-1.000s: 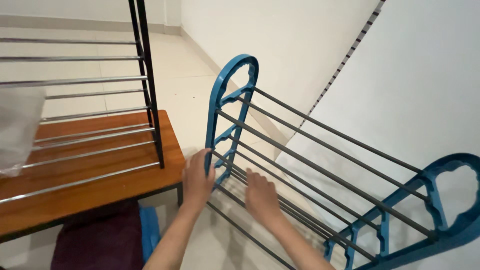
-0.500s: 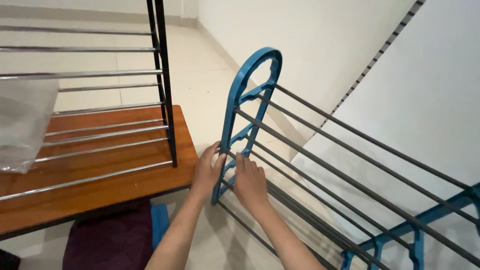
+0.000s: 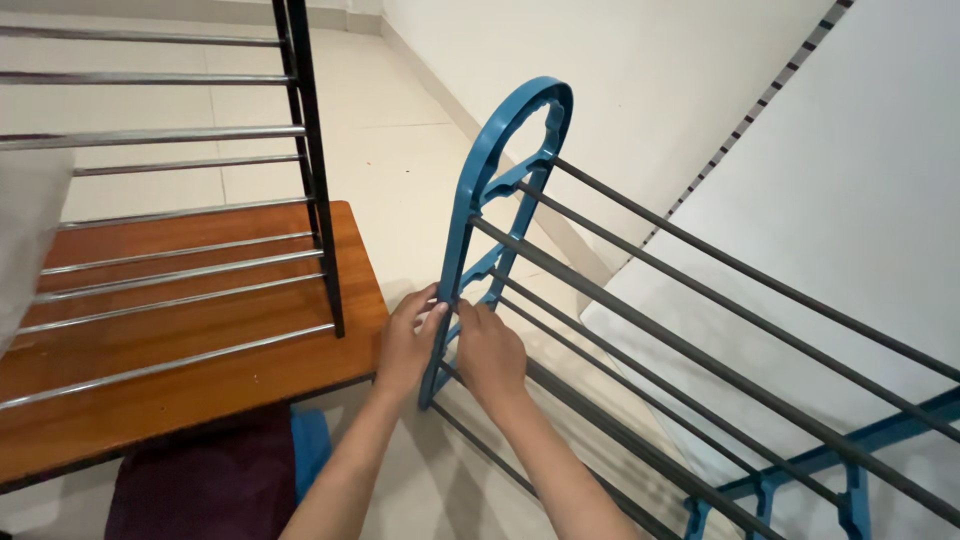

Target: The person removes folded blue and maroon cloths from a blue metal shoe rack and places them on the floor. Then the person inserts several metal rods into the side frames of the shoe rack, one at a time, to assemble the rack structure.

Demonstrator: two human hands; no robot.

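Both hands low on the blue plastic end frame [image 3: 500,200] of a rack that leans tilted over the pale floor tiles [image 3: 400,150]. Left hand [image 3: 405,345] wraps the frame's outer edge, fingers curled around it. Right hand [image 3: 490,355] closes on the inner side, just beside the left, near where the grey rods [image 3: 700,350] meet it. Forearms reach up from below. To the left: wooden bench [image 3: 200,370], chrome-railed rack [image 3: 180,240] on it.

A home, likely a hallway: pale tiled floor [image 3: 400,150], white walls [image 3: 620,90], a wooden bench [image 3: 200,370] at left (a chrome rack [image 3: 160,135] on it).
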